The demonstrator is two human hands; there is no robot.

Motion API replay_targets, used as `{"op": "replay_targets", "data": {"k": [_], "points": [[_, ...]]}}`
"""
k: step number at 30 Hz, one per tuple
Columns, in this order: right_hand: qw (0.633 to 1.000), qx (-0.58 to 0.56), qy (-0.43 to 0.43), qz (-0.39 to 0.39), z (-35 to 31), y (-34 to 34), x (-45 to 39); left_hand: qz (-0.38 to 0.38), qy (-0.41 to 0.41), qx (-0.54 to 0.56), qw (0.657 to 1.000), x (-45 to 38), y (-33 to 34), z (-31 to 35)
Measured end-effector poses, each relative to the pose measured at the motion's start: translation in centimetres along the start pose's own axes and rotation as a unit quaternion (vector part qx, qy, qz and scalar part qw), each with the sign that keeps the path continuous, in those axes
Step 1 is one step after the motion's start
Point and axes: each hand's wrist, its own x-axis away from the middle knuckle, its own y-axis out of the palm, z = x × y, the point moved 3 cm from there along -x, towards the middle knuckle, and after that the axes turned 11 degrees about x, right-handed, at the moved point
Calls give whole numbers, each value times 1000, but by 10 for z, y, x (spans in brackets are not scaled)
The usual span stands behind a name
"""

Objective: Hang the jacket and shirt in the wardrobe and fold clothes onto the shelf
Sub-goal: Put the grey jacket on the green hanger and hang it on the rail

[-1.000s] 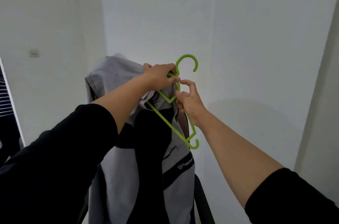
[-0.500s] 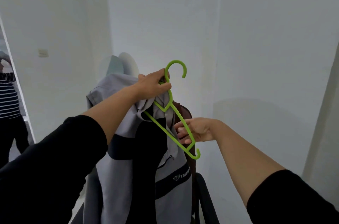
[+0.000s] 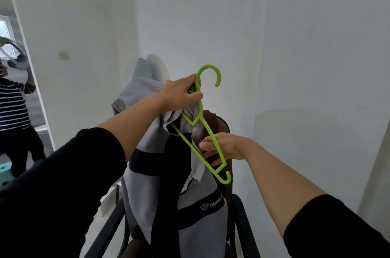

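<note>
A grey and black jacket (image 3: 147, 183) hangs in front of me, half on a lime green plastic hanger (image 3: 207, 132). My left hand (image 3: 181, 95) grips the hanger's neck just under the hook, together with the jacket's collar. The hanger tilts steeply, and its free right arm points down to the right, outside the jacket. My right hand (image 3: 221, 145) is at the jacket's front edge beside that free arm, fingers curled on the grey fabric. No shirt, wardrobe or shelf is in sight.
A brown chair (image 3: 223, 129) with black armrests (image 3: 242, 221) stands behind and below the jacket, close to the white wall corner. A person in a striped top (image 3: 12, 109) stands in the doorway at far left. A pale round object (image 3: 154, 65) leans in the corner.
My right hand has dropped from the hanger's neck to the jacket's front edge by the lower hanger arm. My left hand keeps its grip, and the hanger and jacket sit slightly lower in view.
</note>
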Motion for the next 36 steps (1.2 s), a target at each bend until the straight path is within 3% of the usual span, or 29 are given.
{"op": "replay_targets", "data": {"k": [13,18,21,24,29,33,36], "points": [[997,55,-18,50,-2,3,0,2,17,-14,1000,1,9,8],[980,99,28,172,5,-21,14,-32,-5,-1,999,11,0,-3],[932,217,17,289,3,-44,19,-48,-21,-46,998,15,1,-12],[900,257,13,351,-2,-59,24,-12,-14,-109,994,14,1,-19],[883,272,-7,381,-28,-65,32,114,-12,-155,981,9,1,-23],[882,224,-30,414,-56,-57,31,199,-71,-112,971,5,2,-31],[886,177,-49,425,-79,-42,26,196,-108,-20,974,0,-1,-35]]}}
